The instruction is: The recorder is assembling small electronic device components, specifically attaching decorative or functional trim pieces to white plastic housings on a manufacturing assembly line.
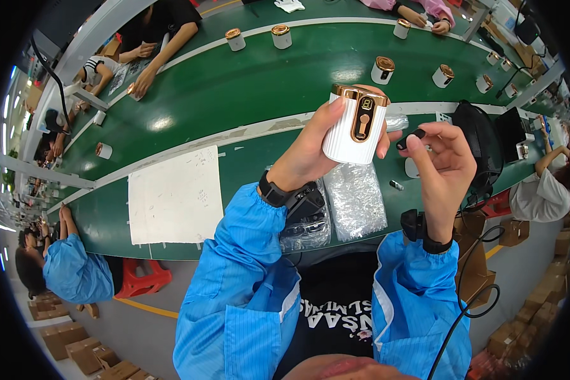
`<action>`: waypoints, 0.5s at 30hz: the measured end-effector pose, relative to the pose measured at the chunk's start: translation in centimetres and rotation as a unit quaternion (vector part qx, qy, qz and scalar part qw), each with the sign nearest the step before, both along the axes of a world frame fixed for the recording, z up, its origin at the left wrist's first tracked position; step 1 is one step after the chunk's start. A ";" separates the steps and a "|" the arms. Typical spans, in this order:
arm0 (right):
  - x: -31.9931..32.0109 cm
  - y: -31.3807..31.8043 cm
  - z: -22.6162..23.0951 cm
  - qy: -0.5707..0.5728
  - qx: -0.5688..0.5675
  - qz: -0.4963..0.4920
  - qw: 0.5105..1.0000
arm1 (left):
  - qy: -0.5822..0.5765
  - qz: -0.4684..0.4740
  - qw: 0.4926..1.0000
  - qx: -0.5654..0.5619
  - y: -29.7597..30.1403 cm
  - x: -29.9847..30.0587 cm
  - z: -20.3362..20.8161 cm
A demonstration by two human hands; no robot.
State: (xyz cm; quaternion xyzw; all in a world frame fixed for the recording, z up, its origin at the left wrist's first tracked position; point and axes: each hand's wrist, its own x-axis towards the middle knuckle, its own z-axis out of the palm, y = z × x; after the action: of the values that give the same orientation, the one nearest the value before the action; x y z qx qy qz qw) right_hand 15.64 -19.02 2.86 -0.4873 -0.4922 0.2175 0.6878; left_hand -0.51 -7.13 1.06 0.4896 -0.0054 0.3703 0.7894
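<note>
My left hand (307, 144) is wrapped round a white ribbed device (342, 134) with a rose-gold top rim. On its front sits a dark oval panel with a lit display and a gold button. Just to the right, my right hand (451, 161) pinches a small black piece (412, 139) between thumb and fingertips, apart from the device. Below the hands lie clear plastic bags (359, 206) on the green table. A small dark cylinder (396, 185) rests beside the bags, and a white object (412, 168) shows partly behind my right hand.
A green conveyor belt (215, 82) crosses beyond the table, carrying several similar white-and-gold devices (382, 70). A white sheet (176, 196) lies to my left, a black bag (478, 142) to my right. A black cable (465, 310) hangs by my right arm. Co-workers sit around the line.
</note>
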 end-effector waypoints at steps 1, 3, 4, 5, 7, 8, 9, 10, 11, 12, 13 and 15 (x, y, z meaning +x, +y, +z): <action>0.0 -0.1 0.2 -0.001 0.001 0.007 1.000 | 0.000 0.005 1.000 -0.004 -0.1 0.0 0.0; 0.1 -0.2 0.6 -0.004 0.004 0.021 1.000 | 0.001 0.009 1.000 -0.007 -0.1 0.0 0.0; 0.1 -0.2 0.9 -0.003 0.004 0.020 1.000 | 0.005 0.004 1.000 -0.005 0.0 0.0 0.0; 0.1 -0.2 1.2 -0.004 -0.004 0.023 1.000 | 0.009 -0.001 1.000 -0.002 0.0 0.0 0.0; 0.1 -0.2 1.8 -0.004 -0.020 0.028 0.999 | 0.012 -0.007 1.000 0.000 0.2 0.0 0.0; 0.0 -0.2 2.0 -0.004 -0.020 0.026 0.999 | 0.013 -0.007 1.000 0.007 0.3 0.0 -0.1; 0.0 -0.1 2.2 -0.003 -0.009 0.035 0.999 | 0.013 -0.007 1.000 0.014 0.4 0.0 -0.2; -0.1 0.1 2.4 -0.001 0.002 0.043 0.999 | 0.014 -0.007 1.000 0.021 0.5 0.0 -0.3; -0.2 0.2 2.7 0.000 0.013 0.052 0.999 | 0.013 -0.008 1.000 0.021 0.4 -0.1 -0.2; -0.3 0.4 2.9 0.000 0.014 0.051 0.999 | 0.014 -0.015 1.000 0.001 0.4 -0.1 -0.2; -0.3 0.6 3.1 -0.005 0.026 0.059 0.998 | 0.015 -0.022 0.999 -0.020 0.3 -0.2 -0.2; -0.5 0.9 3.6 -0.015 0.049 0.074 0.996 | 0.016 -0.031 0.999 -0.040 0.2 -0.3 -0.2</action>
State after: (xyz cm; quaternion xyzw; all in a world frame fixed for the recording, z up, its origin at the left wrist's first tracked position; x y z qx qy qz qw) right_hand 15.15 -18.11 6.45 -0.4180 -0.5471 0.2360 0.6857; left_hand -0.83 -6.94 0.85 0.4630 0.0072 0.3380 0.8194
